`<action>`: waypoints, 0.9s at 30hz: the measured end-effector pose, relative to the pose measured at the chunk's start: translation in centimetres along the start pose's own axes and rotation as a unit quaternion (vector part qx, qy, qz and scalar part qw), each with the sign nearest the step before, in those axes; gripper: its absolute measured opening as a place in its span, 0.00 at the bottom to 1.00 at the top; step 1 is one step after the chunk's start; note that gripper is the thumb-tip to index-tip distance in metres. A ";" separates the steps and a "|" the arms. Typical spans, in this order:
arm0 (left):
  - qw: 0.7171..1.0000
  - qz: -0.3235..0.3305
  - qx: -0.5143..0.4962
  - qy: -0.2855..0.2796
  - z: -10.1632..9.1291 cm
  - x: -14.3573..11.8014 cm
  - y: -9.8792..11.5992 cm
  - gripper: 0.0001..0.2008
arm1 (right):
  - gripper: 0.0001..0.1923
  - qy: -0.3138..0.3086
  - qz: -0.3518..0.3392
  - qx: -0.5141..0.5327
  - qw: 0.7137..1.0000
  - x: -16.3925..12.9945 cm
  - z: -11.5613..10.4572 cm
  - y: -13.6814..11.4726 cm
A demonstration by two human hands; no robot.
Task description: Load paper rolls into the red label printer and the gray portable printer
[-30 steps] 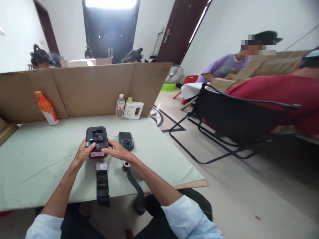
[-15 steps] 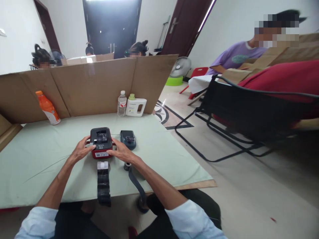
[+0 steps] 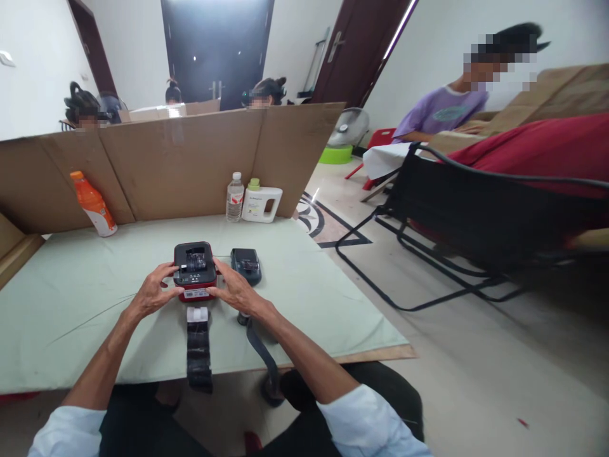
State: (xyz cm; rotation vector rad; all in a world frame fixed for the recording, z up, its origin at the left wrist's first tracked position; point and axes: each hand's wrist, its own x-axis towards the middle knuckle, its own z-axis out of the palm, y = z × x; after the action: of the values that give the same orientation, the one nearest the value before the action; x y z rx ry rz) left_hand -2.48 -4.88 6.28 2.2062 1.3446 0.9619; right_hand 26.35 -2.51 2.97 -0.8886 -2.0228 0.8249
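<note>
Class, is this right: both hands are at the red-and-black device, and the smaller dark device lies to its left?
The side is wrong: in the head view, the smaller dark device lies right of the red-and-black device.

Red-black device (image 3: 195,273): smooth plastic. Table cover (image 3: 309,298): matt cloth. Partition (image 3: 185,162): matt cardboard.

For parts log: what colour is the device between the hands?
The device is black on top with red sides; head view.
</note>
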 end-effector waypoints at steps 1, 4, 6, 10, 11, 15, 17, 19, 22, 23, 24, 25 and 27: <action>1.000 0.007 0.018 0.008 0.2 -0.4 0.1 0.27 | 0.44 0.004 -0.006 -0.011 1.000 -0.1 0.2 0.2; 0.997 0.023 0.063 0.040 0.8 -1.1 0.4 0.22 | 0.43 0.011 -0.018 -0.036 0.999 -0.4 0.5 0.6; 0.995 0.028 0.082 0.059 1.1 -1.3 0.6 0.21 | 0.42 0.011 -0.020 -0.044 0.999 -0.4 0.5 0.6; 0.993 0.019 0.088 0.073 1.2 -1.4 0.9 0.20 | 0.44 0.011 -0.027 -0.037 0.999 -0.4 0.5 0.3; 0.993 0.015 0.086 0.074 1.2 -1.4 1.0 0.20 | 0.44 0.012 -0.026 -0.035 0.999 -0.4 0.6 0.4; 0.993 0.012 0.087 0.078 1.3 -1.4 1.2 0.19 | 0.44 0.019 -0.020 -0.035 0.999 -0.5 0.9 0.9; 0.992 0.018 0.091 0.081 1.4 -1.4 1.3 0.19 | 0.44 0.022 -0.019 -0.034 0.999 -0.5 1.1 1.2; 0.992 0.026 0.094 0.080 1.5 -1.4 1.4 0.18 | 0.44 0.025 -0.020 -0.032 0.999 -0.5 1.2 1.4; 0.992 0.027 0.099 0.076 1.5 -1.4 1.6 0.17 | 0.44 0.025 -0.021 -0.035 0.999 -0.5 1.3 1.4; 0.992 0.024 0.103 0.073 1.5 -1.3 1.6 0.16 | 0.44 0.023 -0.019 -0.038 0.999 -0.5 1.2 1.3; 0.992 0.021 0.107 0.070 1.5 -1.3 1.6 0.16 | 0.44 0.020 -0.018 -0.040 0.999 -0.5 1.2 1.2; 0.991 0.017 0.113 0.067 1.5 -1.3 1.7 0.16 | 0.43 0.018 -0.016 -0.042 0.999 -0.5 1.1 1.1; 0.990 0.011 0.125 0.060 1.4 -1.2 1.7 0.15 | 0.44 0.016 -0.014 -0.042 0.999 -0.4 1.1 0.9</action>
State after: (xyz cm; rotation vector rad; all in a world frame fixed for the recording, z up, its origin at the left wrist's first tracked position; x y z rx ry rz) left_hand -0.77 -6.69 5.98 2.3825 1.5742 0.9950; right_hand 25.91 -2.65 1.60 -0.9119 -2.0490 0.7103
